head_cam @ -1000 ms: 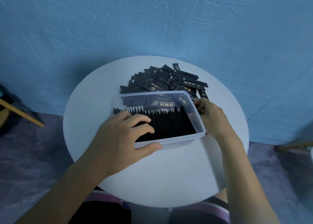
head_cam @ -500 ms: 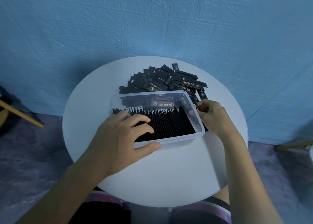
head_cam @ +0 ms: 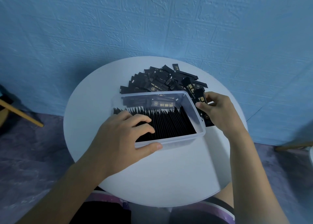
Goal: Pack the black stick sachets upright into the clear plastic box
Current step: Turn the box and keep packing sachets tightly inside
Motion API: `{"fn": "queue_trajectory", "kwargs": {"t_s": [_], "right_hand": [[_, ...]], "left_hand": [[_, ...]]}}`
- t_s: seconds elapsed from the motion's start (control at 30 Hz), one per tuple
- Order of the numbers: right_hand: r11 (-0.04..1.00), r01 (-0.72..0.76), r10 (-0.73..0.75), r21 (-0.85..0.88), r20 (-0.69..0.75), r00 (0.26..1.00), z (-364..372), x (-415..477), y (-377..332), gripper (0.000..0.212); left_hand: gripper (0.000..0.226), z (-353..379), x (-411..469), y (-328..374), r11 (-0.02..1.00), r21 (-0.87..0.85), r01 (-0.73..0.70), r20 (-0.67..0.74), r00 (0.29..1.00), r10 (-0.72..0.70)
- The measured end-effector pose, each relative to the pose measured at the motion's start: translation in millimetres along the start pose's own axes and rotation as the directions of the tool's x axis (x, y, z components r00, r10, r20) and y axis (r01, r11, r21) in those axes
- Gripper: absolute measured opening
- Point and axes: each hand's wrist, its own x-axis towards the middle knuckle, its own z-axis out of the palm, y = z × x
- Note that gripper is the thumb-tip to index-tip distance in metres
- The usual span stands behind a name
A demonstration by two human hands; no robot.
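The left hand (head_cam: 122,139) comes in from the lower left of the frame with the forearm running diagonally and the wrist bent down over the near left corner of the clear plastic box (head_cam: 194,112). Its grip straddles the near wall: the bent fingers (head_cam: 144,122) lie on the tops of the packed sachets (head_cam: 169,123), and the thumb (head_cam: 152,146) presses the wall from outside. These sachets stand upright in a tight row that fills most of the box. The right hand (head_cam: 218,110) reaches up from the lower right and sits just outside the box's right wall, knuckles toward the camera. Its grip pinches a bundle of sachets (head_cam: 200,96) between thumb and fingertips, their length slanting alongside that wall. The loose pile of sachets (head_cam: 160,81) lies behind the box, at the far side of the round white tabletop (head_cam: 152,173).
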Motion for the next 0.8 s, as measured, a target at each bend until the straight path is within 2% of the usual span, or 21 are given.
{"fn": "queue_trajectory", "kwargs": {"t_s": [0.1, 0.2, 0.27, 0.33, 0.37, 0.43, 0.5, 0.6, 0.7, 0.8], "right_hand": [[0.997, 0.04, -0.037, 0.059, -0.052, 0.998, -6.7, -6.6, -19.5, 0.008], [0.981, 0.132, -0.119, 0.142, -0.093, 0.988, -11.4, -16.8, -46.7, 0.022], [0.965, 0.195, -0.186, 0.178, -0.067, 0.98, -5.2, -25.1, -64.2, 0.033], [0.967, 0.213, -0.216, 0.141, 0.005, 0.976, 13.0, -32.2, -75.3, 0.035], [0.974, 0.21, -0.214, 0.083, 0.042, 0.976, 25.8, -34.0, -76.3, 0.037], [0.969, 0.191, -0.18, -0.154, 0.088, 0.98, 50.7, -36.5, -73.2, 0.043], [0.901, 0.157, -0.117, -0.404, 0.122, 0.986, 68.6, -39.5, -68.2, 0.049], [0.833, 0.123, -0.023, -0.539, 0.188, 0.982, 76.7, -41.9, -66.9, 0.054], [0.873, 0.112, 0.025, -0.475, 0.272, 0.962, 71.9, -38.2, -66.7, 0.05], [0.947, 0.045, 0.082, -0.318, 0.375, 0.923, 68.6, -34.4, -64.9, 0.03]], "left_hand": [[0.045, 0.2, 0.2, 0.2, 1.0, -0.001, 0.001, -0.005, 1.0, -0.001], [0.047, 0.4, 0.3, 0.7, 1.0, -0.003, -0.002, -0.009, 1.0, 0.002], [0.047, 0.7, 0.4, 0.6, 1.0, -0.001, -0.007, -0.012, 1.0, 0.007], [0.048, 1.1, 0.0, 0.4, 1.0, -0.007, -0.004, -0.019, 1.0, 0.004], [0.048, 1.4, -0.1, 0.2, 1.0, -0.01, -0.001, -0.021, 1.0, 0.001], [0.049, 2.3, -0.2, 0.3, 1.0, -0.011, 0.004, -0.022, 1.0, -0.004], [0.047, 2.8, 0.1, 0.7, 1.0, -0.009, 0.007, -0.028, 1.0, -0.007], [0.046, 3.2, 0.5, 0.9, 1.0, -0.004, 0.005, -0.038, 0.999, -0.005], [0.046, 3.9, 0.0, 0.2, 1.0, -0.005, 0.005, -0.042, 0.999, -0.005], [0.046, 3.9, 0.1, 0.7, 1.0, -0.005, -0.001, -0.048, 0.999, 0.0]]}}
